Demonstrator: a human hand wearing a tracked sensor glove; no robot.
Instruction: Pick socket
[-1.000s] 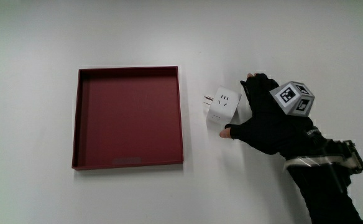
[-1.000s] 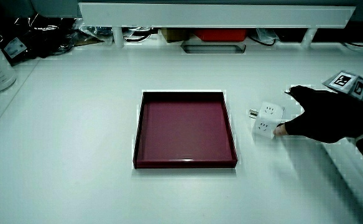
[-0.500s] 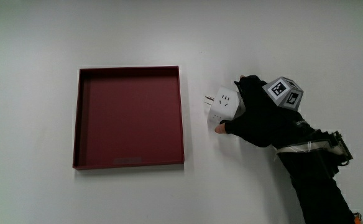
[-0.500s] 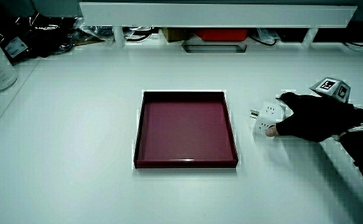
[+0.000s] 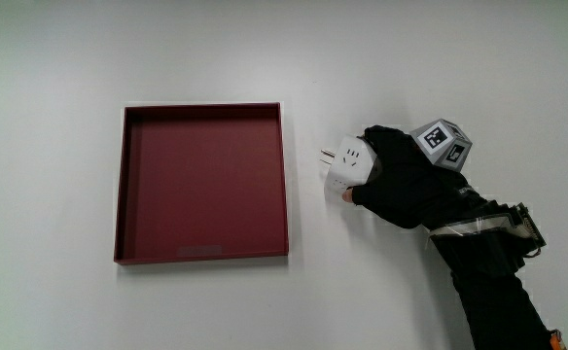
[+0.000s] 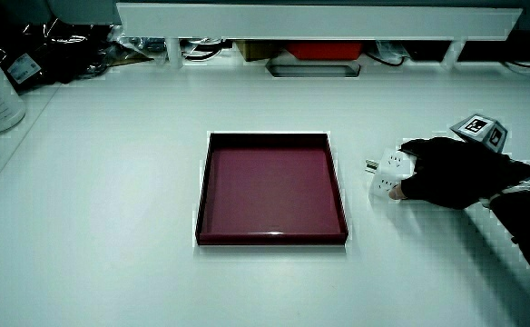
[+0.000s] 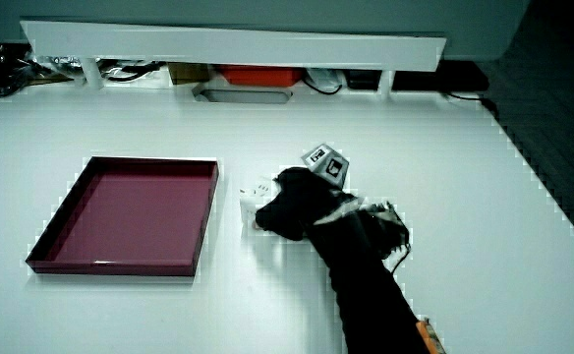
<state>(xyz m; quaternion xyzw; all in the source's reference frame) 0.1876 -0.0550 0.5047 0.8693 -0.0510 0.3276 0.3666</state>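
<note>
Socket (image 5: 346, 166) was seen on the table (image 5: 440, 58) beside the tray (image 5: 286, 185). Hand (image 5: 401, 185) was closed round it; grip apparently pinching it. Risk noted: smooth faces, shallow hold, slipping on lift.

Light fell evenly and brightly from overhead, so the white tabletop (image 5: 459, 58) looked almost featureless in the main view, and shadows there were faint. Only a thin, soft shadow lay inside the walls of the red tray (image 5: 203, 185). In both side views the tabletop took on a cool greenish tint, and a pale streak of glare sat on the tray's floor near its nearer wall. The black glove of the hand (image 5: 406, 185) showed almost no detail.
</note>
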